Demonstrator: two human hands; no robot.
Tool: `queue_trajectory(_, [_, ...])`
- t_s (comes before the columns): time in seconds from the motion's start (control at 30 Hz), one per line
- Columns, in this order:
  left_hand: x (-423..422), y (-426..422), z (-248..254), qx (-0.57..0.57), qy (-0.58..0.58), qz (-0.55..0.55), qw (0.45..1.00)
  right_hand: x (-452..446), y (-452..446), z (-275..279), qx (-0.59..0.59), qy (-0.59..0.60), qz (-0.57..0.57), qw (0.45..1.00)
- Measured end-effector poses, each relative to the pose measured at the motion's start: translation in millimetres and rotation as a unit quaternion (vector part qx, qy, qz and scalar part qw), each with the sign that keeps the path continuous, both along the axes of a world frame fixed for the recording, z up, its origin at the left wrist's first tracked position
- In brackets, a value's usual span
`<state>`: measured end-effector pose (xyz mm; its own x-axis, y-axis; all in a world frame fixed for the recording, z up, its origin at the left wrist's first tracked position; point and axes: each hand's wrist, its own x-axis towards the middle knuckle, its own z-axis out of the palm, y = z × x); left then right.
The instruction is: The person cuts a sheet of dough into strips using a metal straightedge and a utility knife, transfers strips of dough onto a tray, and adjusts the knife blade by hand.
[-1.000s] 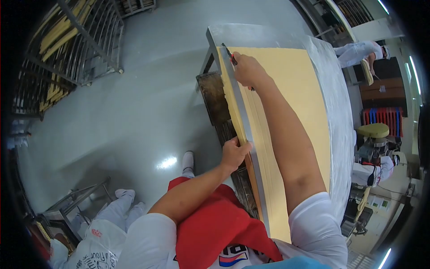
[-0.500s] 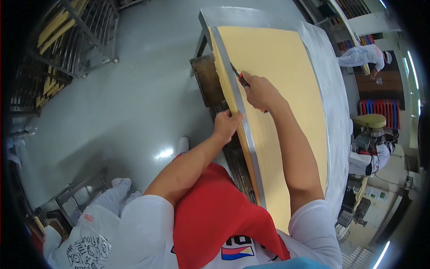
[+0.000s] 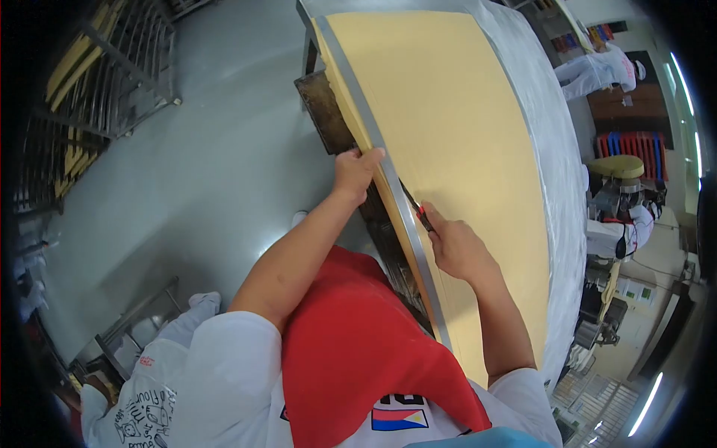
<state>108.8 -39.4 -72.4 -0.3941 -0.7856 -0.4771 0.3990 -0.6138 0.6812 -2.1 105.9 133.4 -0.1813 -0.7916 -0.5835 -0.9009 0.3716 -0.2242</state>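
Note:
A large, smooth, pale-yellow sheet (image 3: 455, 112), which looks like dough, covers the worktable. Along its left edge lies a long, flat metal strip (image 3: 351, 82). My left hand (image 3: 355, 176) clamps this strip about midway, thumb on top and fingers curled at the table's edge, mostly hidden. In my right hand (image 3: 461, 248) is a knife (image 3: 423, 215) with a black and red handle, gripped closed. Its thin dark blade points up and left, with the tip beside the strip's right side, nearer to me than my left hand.
Clear plastic (image 3: 523, 82) lies along the sheet's right side. Dark wooden boxes (image 3: 326, 112) stand below the table's left edge. A metal rack (image 3: 112, 67) holds yellow slabs. Another person (image 3: 153, 396) is close at my left; a co-worker (image 3: 601, 71) works at the far right.
My right hand has drawn the knife along the strip toward my body, passing my left hand. The left hand keeps its hold on the strip. The view has shifted slightly.

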Motion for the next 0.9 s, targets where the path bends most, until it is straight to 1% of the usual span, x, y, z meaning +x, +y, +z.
queue_trajectory(0.07, [-1, -1, 1, -0.002, 0.001, 0.007, 1.000, -4, 5, -2, -0.021, -0.003, 0.011, 1.000])
queue_trajectory(0.13, [2, 5, -1, 0.008, -0.037, 0.005, 0.999, -6, 7, -5, -0.042, -0.008, 0.025, 0.999])
queue_trajectory(0.17, [2, 20, 0, 0.005, -0.041, 0.005, 0.999, -6, 7, -7, -0.042, -0.004, 0.030, 0.999])
queue_trajectory(0.23, [0, 53, 4, 0.014, -0.086, -0.013, 0.996, -11, 10, -16, -0.048, -0.003, 0.043, 0.998])
queue_trajectory(0.27, [0, 75, 7, 0.011, -0.089, -0.006, 0.996, -16, 15, -28, -0.097, 0.003, 0.067, 0.993])
queue_trajectory(0.3, [1, 100, 12, 0.026, -0.050, -0.009, 0.998, -19, 17, -37, -0.144, 0.007, 0.093, 0.985])
queue_trajectory(0.33, [1, 127, 14, 0.043, -0.012, -0.011, 0.999, -19, 17, -36, -0.145, 0.001, 0.101, 0.984])
queue_trajectory(0.4, [-5, 170, 16, 0.048, -0.007, 0.015, 0.999, -16, 15, -27, -0.151, -0.021, 0.100, 0.983])
queue_trajectory(0.43, [-9, 188, 17, 0.061, -0.005, 0.025, 0.998, -13, 13, -22, -0.150, -0.026, 0.109, 0.982])
queue_trajectory(0.5, [-11, 220, 19, 0.087, 0.001, 0.042, 0.995, -8, 12, -12, -0.079, -0.031, 0.065, 0.994])
queue_trajectory(0.53, [-10, 230, 20, 0.088, 0.000, 0.050, 0.995, -8, 12, -14, -0.078, -0.033, 0.072, 0.994])
queue_trajectory(0.63, [-16, 244, 18, 0.099, 0.019, 0.064, 0.993, -9, 11, -15, -0.060, -0.036, 0.065, 0.995])
queue_trajectory(0.73, [-17, 239, 24, 0.078, 0.010, 0.051, 0.996, -9, 11, -11, -0.055, -0.008, 0.092, 0.994])
queue_trajectory(0.8, [-28, 241, 26, 0.105, 0.006, 0.125, 0.987, -10, 18, -13, -0.053, -0.015, 0.090, 0.994])
queue_trajectory(0.83, [-27, 240, 22, 0.106, 0.005, 0.124, 0.987, -11, 23, -14, -0.048, -0.018, 0.083, 0.995])
queue_trajectory(0.9, [-26, 236, 14, 0.090, -0.044, 0.078, 0.992, -13, 40, -18, -0.055, -0.018, 0.084, 0.995])
